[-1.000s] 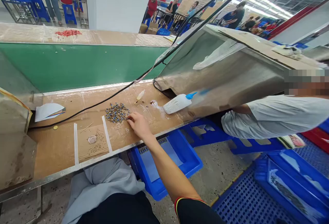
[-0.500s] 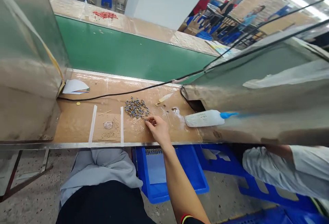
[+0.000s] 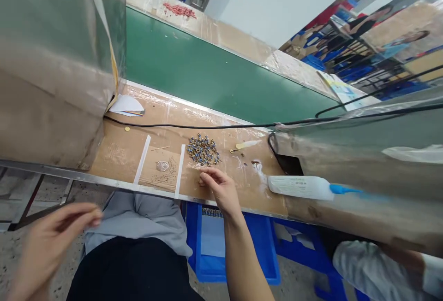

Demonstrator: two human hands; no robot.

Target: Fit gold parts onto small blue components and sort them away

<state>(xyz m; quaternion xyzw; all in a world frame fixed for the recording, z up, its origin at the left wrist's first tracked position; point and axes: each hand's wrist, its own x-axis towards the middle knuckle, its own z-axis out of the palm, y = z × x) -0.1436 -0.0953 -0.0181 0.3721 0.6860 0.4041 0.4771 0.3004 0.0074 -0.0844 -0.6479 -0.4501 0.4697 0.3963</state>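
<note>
Loosely, small parts [image 3: 202,150] lie on brown worktop [image 3: 117,153], white pillar [image 3: 284,1] beyond.

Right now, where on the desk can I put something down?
There's bare room between the left tape and the metal wall, in front of the yellow dot. A thin strip behind the cable looks mostly bare. It's crowded between the two tapes, at the pile by the right hand, and near the smear by the bottle.
</note>
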